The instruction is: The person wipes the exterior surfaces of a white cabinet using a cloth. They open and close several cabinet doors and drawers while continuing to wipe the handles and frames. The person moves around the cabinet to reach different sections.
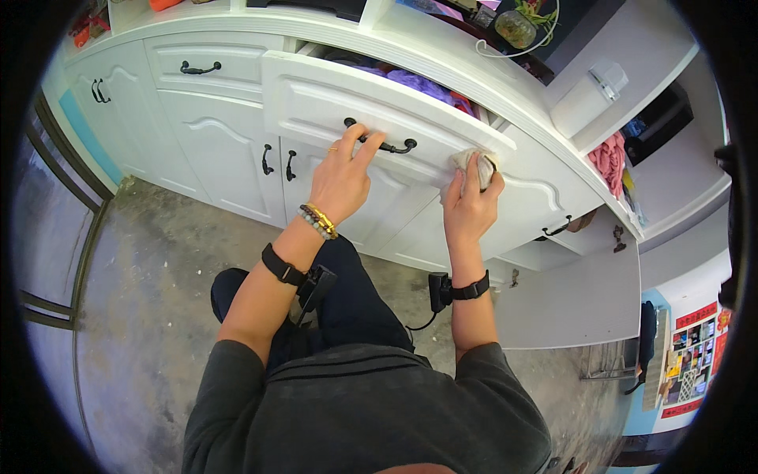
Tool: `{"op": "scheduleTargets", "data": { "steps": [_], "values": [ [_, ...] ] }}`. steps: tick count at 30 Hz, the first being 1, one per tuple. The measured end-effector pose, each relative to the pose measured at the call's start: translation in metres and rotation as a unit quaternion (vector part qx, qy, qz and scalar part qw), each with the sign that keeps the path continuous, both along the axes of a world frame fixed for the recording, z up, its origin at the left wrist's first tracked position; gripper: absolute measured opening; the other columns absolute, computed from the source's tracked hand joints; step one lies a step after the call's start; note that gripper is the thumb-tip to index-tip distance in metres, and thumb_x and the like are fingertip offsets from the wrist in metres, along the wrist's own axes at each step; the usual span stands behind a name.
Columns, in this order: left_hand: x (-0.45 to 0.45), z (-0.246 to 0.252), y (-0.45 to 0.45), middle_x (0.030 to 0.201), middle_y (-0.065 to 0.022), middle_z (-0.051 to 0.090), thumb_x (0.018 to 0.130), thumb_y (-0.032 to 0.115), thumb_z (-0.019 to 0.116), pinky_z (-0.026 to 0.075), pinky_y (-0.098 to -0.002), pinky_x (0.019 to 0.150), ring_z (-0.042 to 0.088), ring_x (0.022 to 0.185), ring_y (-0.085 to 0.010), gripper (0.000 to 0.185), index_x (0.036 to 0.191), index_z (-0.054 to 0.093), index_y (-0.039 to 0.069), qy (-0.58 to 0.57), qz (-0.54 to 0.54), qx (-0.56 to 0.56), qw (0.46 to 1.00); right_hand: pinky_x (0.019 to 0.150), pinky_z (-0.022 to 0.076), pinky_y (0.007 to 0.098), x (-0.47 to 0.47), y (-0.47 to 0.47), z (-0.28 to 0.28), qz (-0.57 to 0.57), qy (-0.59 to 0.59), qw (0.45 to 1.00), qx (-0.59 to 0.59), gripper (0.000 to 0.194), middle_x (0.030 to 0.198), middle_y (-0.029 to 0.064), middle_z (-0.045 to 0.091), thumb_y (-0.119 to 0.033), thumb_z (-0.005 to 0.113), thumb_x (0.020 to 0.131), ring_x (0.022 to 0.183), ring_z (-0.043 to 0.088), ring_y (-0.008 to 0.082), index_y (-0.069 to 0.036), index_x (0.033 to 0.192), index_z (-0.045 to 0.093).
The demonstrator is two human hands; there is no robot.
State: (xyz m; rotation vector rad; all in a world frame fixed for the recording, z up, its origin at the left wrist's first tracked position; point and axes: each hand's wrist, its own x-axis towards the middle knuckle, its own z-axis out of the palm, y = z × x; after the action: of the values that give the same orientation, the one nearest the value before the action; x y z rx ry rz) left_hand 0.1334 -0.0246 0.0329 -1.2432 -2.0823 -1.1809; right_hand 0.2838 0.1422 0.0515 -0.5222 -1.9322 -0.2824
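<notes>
A white drawer (pixel 320 89) with a moulded front is pulled partly out of a long white cabinet. My left hand (pixel 342 172) has its fingers hooked over the black metal drawer handle (pixel 398 147). Crumpled in my right hand (pixel 474 207) is a pale cloth (pixel 465 159), pressed against the lower right corner of the drawer front. Part of the cloth is hidden by my fingers. Purple fabric (pixel 417 85) shows inside the drawer, behind its front panel.
A cabinet door (pixel 568 296) hangs open at the right, beside my right forearm. On the shelving above stand a white lidded container (pixel 589 98) and a glass jar with a plant (pixel 516 28). A dark-framed glass door (pixel 89 249) is at the left.
</notes>
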Motion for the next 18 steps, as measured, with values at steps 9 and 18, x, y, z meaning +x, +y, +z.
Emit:
{"op": "scheduleTargets", "data": {
  "steps": [9, 18],
  "values": [
    [-0.028, 0.010, 0.039, 0.135, -0.0091, 0.049, 0.069, -0.013, 0.054, 0.053, -0.0414, 0.077, 0.061, 0.094, -0.0288, 0.074, 0.137, 0.053, 0.017, -0.013, 0.016, 0.003, 1.000, 0.064, 0.0564, 0.0386, -0.079, 0.004, 0.025, 0.037, -0.095, 0.995, -0.008, 0.042, 0.114, 0.0182, 0.056, -0.015, 0.072, 0.086, 0.085, 0.067, 0.0331, -0.017, 0.127, 0.068],
    [-0.039, 0.000, 0.037, 0.144, -0.0095, 0.044, 0.072, -0.012, 0.056, 0.056, -0.0379, 0.074, 0.065, 0.094, -0.0275, 0.082, 0.147, 0.045, 0.019, -0.041, 0.004, 0.007, 0.999, 0.059, 0.0558, 0.0398, -0.097, -0.002, 0.044, 0.037, -0.151, 0.988, -0.010, 0.037, 0.108, 0.0144, 0.056, -0.016, 0.069, 0.087, 0.080, 0.067, 0.0310, -0.021, 0.123, 0.070]
  ]
}}
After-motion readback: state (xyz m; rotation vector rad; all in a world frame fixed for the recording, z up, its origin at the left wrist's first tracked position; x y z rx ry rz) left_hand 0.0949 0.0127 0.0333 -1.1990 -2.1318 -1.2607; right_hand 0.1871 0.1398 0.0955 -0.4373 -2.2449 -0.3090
